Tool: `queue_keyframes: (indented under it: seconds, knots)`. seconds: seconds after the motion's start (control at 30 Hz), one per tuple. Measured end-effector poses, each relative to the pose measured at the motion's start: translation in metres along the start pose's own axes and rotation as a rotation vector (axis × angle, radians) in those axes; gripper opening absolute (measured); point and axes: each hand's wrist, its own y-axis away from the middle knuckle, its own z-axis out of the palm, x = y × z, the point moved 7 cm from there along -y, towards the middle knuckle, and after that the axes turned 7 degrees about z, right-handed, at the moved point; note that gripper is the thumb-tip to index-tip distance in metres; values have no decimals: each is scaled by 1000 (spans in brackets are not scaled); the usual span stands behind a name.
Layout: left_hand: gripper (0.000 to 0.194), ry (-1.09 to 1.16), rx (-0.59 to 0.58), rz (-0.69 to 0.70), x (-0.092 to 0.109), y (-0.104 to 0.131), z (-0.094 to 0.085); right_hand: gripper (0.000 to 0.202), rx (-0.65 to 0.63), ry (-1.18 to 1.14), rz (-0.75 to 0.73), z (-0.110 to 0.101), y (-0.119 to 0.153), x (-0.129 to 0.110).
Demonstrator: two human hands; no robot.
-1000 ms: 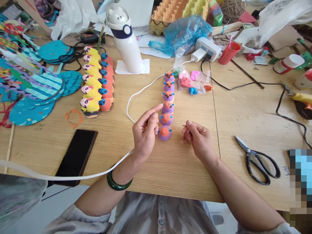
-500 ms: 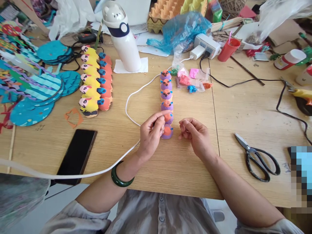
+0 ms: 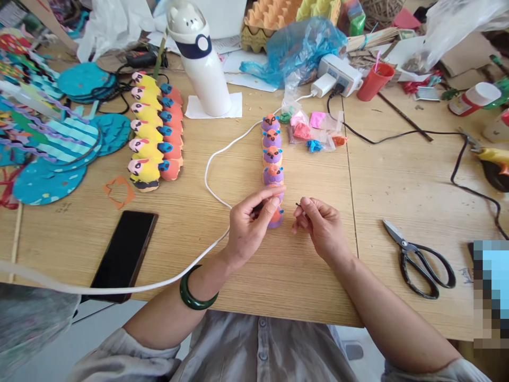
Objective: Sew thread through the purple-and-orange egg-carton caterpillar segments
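A row of purple-and-orange animal heads (image 3: 272, 155), with blue ears, runs away from me on the table. Black eye marks show on the farther heads; the nearest ones are partly behind my left hand (image 3: 252, 225). That hand hovers over the near end of the row, thumb and index finger close together. Something dark shows inside its curled fingers, too hidden to name. Just right of the row, my right hand (image 3: 320, 225) pinches a tiny black bit of clay (image 3: 298, 205) between thumb and fingertips.
Bags of coloured clay (image 3: 306, 130) lie beyond the row. Scissors (image 3: 417, 257) rest at right, a phone (image 3: 125, 254) at left. A white cable (image 3: 207, 170) loops past my left arm. Yellow and red painted rows (image 3: 147, 127) and a white bottle (image 3: 207, 79) stand farther back.
A tiny black bit now shows at my right fingertips. My left hand has shifted slightly right, its thumb and index finger reaching farther over the near heads.
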Motion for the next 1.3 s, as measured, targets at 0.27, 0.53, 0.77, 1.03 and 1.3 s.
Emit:
queue_keyframes:
  seconds: [0.27, 0.53, 0.77, 1.03, 1.3]
  knots:
    - [25, -161, -141, 128, 6, 2, 12, 42, -55, 35, -6, 3, 3, 2]
    - [11, -195, -125, 241, 13, 1, 11, 45, -150, 81, 4, 10, 7, 1]
    - [14, -268, -112, 289, 14, 0, 9, 50, -157, 61, 74, 9, 7, 5]
    - [21, -247, -99, 210, 8, 1, 7, 36, -83, 25, 63, 7, 8, 2]
    - [15, -194, -108, 175, 7, 0, 10, 42, -104, 58, 65, 9, 8, 4]
